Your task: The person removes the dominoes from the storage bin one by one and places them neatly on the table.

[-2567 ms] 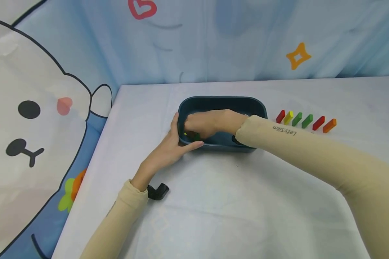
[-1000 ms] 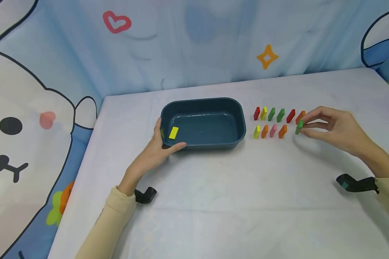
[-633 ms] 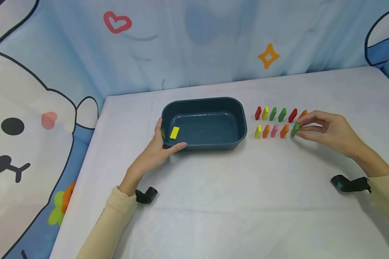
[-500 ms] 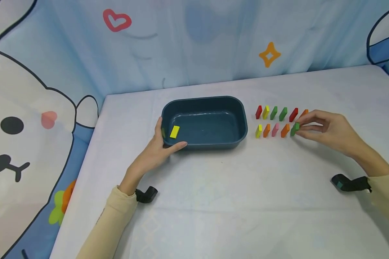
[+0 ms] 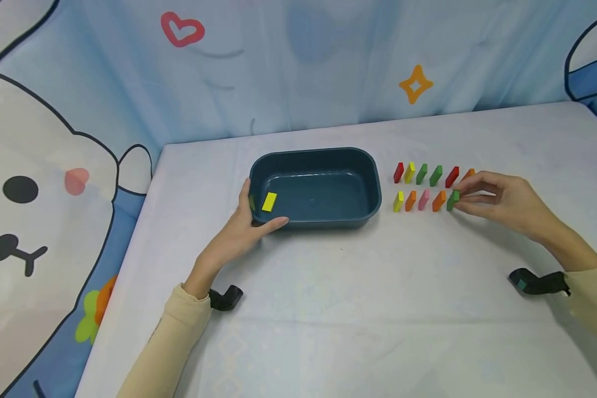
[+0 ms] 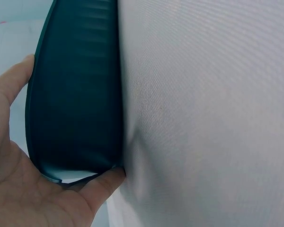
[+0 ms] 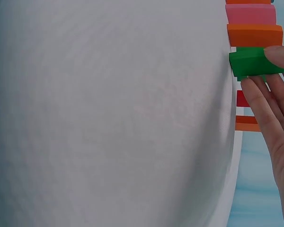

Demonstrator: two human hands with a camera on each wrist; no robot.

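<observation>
Blocks: eleven standing on the table (image 5: 328, 287), one yellow block (image 5: 269, 201) in the tub (image 5: 323, 157).

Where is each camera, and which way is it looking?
Head: sits on the person's head, looking forward and down at the table, the blue tub, the blocks and both hands.
Left wrist: sits at the left wrist, looking along the left hand at the tub's outer wall.
Right wrist: sits at the right wrist, looking at the right hand pinching a green block.
Head and right wrist views share that green block.
</observation>
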